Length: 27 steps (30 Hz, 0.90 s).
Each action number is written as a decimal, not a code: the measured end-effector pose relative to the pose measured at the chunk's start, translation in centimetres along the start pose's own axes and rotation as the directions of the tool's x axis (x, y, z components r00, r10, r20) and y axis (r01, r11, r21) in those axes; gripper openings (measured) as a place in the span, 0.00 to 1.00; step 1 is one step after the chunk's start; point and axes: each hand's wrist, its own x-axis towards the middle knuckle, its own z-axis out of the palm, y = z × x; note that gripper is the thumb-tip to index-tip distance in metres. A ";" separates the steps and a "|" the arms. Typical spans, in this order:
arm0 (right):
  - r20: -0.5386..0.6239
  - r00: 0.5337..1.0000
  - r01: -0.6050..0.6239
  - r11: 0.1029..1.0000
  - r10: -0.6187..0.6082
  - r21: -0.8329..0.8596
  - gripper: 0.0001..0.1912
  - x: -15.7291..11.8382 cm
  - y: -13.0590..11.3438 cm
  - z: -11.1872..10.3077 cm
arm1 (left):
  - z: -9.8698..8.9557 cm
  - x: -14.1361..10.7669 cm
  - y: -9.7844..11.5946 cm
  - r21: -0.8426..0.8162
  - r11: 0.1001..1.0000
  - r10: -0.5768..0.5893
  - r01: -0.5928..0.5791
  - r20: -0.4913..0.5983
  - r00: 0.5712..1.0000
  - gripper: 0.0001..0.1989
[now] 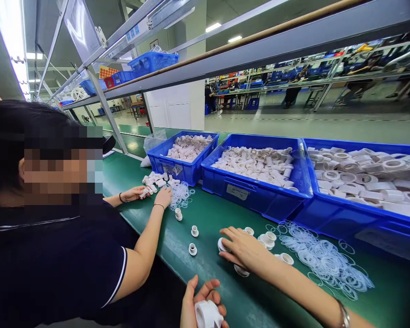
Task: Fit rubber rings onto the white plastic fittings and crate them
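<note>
My left hand, at the bottom edge, has its fingers curled round a short white plastic sleeve; more white shows beside it, but I cannot tell how many pieces there are. Over the green table, my right hand grips a white flanged fitting at its fingertips. Several similar fittings stand around and partly under that hand, one being a flanged collar behind it. To the right of them lies a loose heap of thin clear rings. Two small flanged fittings stand farther left.
Blue bins full of white sleeves line the table's back side. On the left, a co-worker handles white pieces beside another heap of clear rings. A metal shelf rail crosses above the bins.
</note>
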 end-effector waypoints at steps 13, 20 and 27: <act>0.165 0.968 -0.215 0.960 0.186 0.178 0.07 -0.7 1.0 -1.3 | 4.6 -0.6 0.6 0.013 0.997 0.081 -0.080 -0.118 0.990 0.23; 0.216 0.962 -0.179 0.983 0.167 0.037 0.12 1.2 0.6 0.5 | 4.7 -0.7 0.8 0.018 0.991 0.132 -0.131 -0.121 0.984 0.22; 0.134 0.986 -0.096 0.995 0.094 0.009 0.06 1.2 -1.1 -3.2 | 4.5 0.1 0.9 -0.007 0.990 0.141 -0.144 -0.175 0.974 0.21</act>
